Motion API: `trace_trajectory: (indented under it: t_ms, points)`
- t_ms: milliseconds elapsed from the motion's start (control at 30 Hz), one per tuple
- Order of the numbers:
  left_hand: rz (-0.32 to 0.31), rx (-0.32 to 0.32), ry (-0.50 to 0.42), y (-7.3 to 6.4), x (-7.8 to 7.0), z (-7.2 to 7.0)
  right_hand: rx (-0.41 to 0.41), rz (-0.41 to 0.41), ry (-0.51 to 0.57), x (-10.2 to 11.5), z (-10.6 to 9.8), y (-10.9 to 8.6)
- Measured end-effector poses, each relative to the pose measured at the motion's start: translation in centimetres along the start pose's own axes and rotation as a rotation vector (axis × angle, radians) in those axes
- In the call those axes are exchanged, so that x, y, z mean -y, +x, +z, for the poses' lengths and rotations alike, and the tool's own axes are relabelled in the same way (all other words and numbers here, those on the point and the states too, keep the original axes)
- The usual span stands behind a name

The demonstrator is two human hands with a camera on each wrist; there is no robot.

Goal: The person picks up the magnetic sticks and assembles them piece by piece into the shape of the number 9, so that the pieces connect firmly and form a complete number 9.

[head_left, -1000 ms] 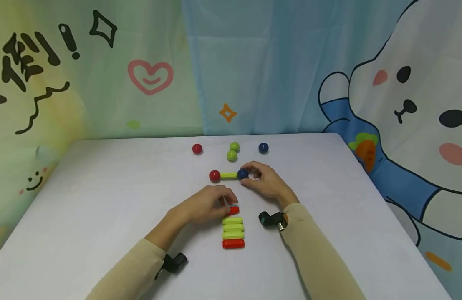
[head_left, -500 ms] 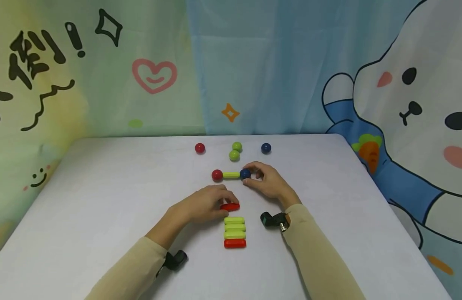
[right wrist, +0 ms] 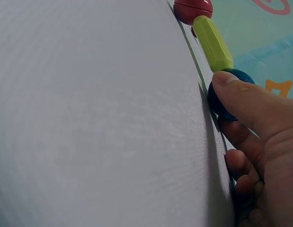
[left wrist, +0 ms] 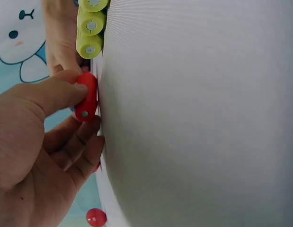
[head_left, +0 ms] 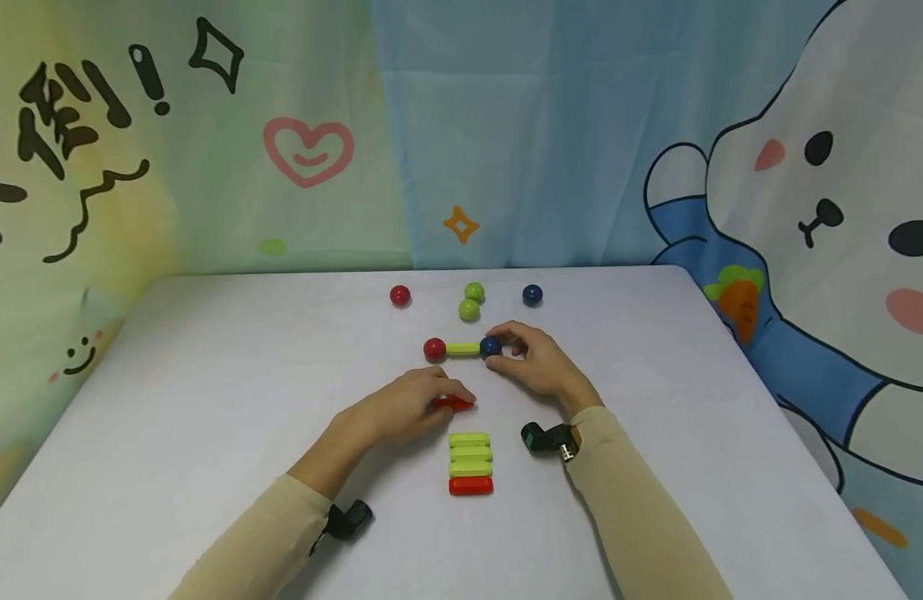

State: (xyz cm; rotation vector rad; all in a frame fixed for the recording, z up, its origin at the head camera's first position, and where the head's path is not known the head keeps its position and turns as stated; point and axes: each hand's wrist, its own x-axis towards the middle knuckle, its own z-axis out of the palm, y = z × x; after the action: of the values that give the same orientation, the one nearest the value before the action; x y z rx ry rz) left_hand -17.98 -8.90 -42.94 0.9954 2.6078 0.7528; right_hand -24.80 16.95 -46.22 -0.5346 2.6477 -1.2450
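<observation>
My left hand pinches a red rod between thumb and fingers, low over the table; a small metal disc shows on its end. My right hand holds a dark blue ball between thumb and fingers. That ball sits at the right end of a yellow-green rod, whose left end meets a red ball, so the three form a straight line. Closer to me, several yellow-green rods lie side by side, with another red rod at the near end of the row.
Along the back of the white table lie a loose red ball, two green balls close together and a dark blue ball. A printed curtain hangs behind the table's far edge.
My left hand has lifted the red rod away from the row of rods and moved it slightly toward the back. The right hand keeps its hold on the blue ball.
</observation>
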Motion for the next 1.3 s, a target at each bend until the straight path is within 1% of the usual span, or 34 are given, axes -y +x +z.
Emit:
trace_trajectory:
  t_ms: [167,267,400,500,600,733,900,1033,1167,1300]
  points:
    - [0.019,-0.003,0.028,-0.2,-0.1,-0.1,-0.005,-0.001,0.001,0.0,0.0,0.0]
    - [0.023,-0.025,0.007,-0.4,0.0,-0.1,-0.004,0.004,0.005,0.0,-0.1,0.0]
    - [0.010,-0.063,-0.010,-0.8,0.2,-0.2,-0.004,0.003,-0.002,-0.1,0.0,0.0]
    - [-0.010,-0.090,0.010,-1.0,0.4,-0.4,-0.009,0.006,-0.006,-0.2,0.0,0.0]
    - [-0.047,-0.113,0.028,-1.1,0.4,-0.6,-0.012,0.011,-0.003,-0.3,0.0,0.1]
    - [-0.089,-0.120,0.030,-1.3,0.7,-0.7,-0.012,0.012,-0.001,-0.3,0.1,0.2]
    - [-0.112,-0.122,0.035,-1.4,1.0,-0.6,-0.011,0.011,-0.001,-0.2,0.1,0.2]
    - [-0.142,-0.123,0.033,-1.4,1.0,-0.7,-0.012,0.011,0.000,-0.2,0.1,0.2]
    - [-0.164,-0.140,0.027,-1.5,1.0,-0.8,-0.017,0.021,0.003,0.0,0.0,0.1]
    - [-0.193,-0.172,0.031,-1.6,1.2,-0.8,-0.019,0.012,0.008,0.2,0.2,0.0]
